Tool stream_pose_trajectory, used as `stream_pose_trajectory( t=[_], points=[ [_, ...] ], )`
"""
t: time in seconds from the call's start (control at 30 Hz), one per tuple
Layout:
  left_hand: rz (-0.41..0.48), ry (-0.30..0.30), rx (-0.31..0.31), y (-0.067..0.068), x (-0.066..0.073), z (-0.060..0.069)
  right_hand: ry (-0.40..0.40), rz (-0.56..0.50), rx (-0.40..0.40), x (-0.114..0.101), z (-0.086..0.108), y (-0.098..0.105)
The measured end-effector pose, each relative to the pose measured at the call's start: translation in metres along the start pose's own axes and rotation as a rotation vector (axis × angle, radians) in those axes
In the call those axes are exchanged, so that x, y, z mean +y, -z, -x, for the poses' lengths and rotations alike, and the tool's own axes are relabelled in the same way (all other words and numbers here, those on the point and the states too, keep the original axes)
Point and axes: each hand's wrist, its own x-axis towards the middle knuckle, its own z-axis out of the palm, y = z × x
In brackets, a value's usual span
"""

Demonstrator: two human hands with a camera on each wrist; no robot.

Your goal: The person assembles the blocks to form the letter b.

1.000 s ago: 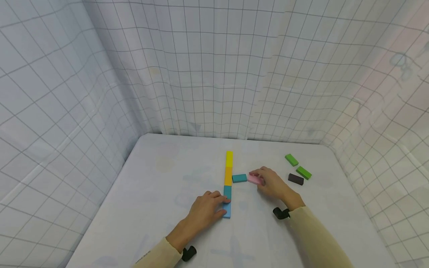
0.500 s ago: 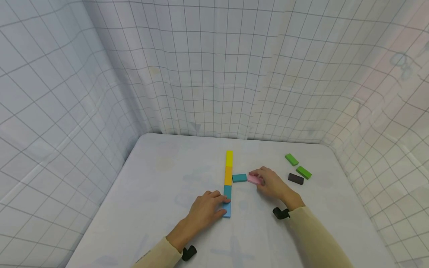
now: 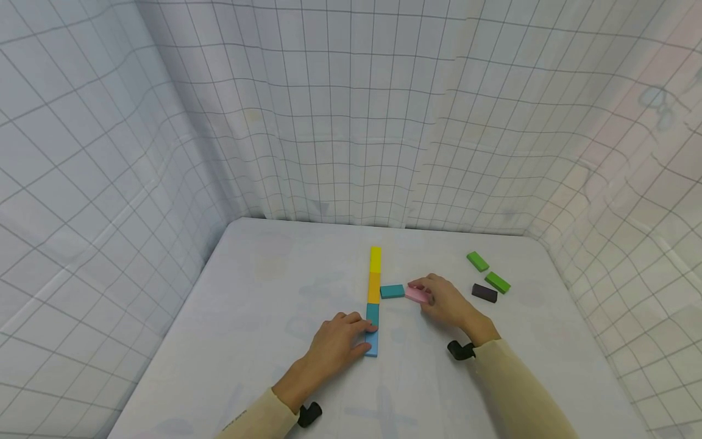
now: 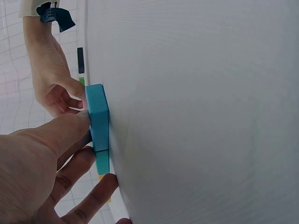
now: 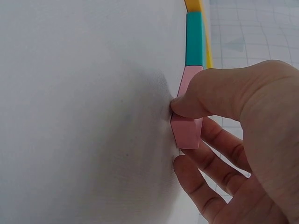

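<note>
Flat rectangular blocks lie on a white-covered table. A straight row runs away from me: a light blue block (image 3: 371, 345), a teal block (image 3: 372, 313), an orange block (image 3: 373, 288) and a yellow block (image 3: 375, 259). My left hand (image 3: 336, 343) rests its thumb and fingertips on the light blue block and near its joint with the teal one, other fingers spread. Right of the orange block lies a second teal block (image 3: 392, 291). My right hand (image 3: 446, 302) pinches a pink block (image 5: 188, 133) whose end meets that teal block, slightly angled in the head view.
Off to the right lie two green blocks (image 3: 478, 261) and a dark block (image 3: 485, 292). Grid-patterned white cloth (image 3: 351, 122) hangs behind and at both sides of the table.
</note>
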Motion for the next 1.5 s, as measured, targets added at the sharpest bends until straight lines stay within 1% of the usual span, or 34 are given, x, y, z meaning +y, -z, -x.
stream_pose_trajectory(
  t=[0.37, 0.6, 0.77, 0.93, 1.27, 1.43, 1.5],
  points=[
    [0.001, -0.008, 0.008, 0.0001, -0.0001, 0.0006, -0.010, -0.009, -0.010, -0.0025, 0.0000, 0.0000],
    [0.010, -0.001, -0.001, 0.0011, 0.0002, -0.0003, 0.007, -0.007, 0.004, -0.0029, 0.0009, 0.0006],
    [0.010, -0.001, -0.004, 0.0008, 0.0001, -0.0003, 0.015, -0.002, 0.000, -0.0023, 0.0009, 0.0005],
    [0.003, -0.004, -0.003, 0.0001, -0.0006, -0.0008, 0.010, 0.005, 0.000, -0.0016, 0.0012, 0.0007],
    [0.003, -0.002, -0.009, -0.0015, -0.0021, -0.0019, -0.026, 0.012, -0.005, -0.0002, 0.0013, 0.0014],
    [0.004, -0.003, -0.011, -0.0021, -0.0031, -0.0019, -0.026, 0.011, 0.000, 0.0023, 0.0031, 0.0018],
    [0.005, -0.002, -0.012, -0.0021, -0.0032, -0.0018, -0.014, 0.009, 0.006, 0.0038, 0.0043, 0.0019]
  ],
)
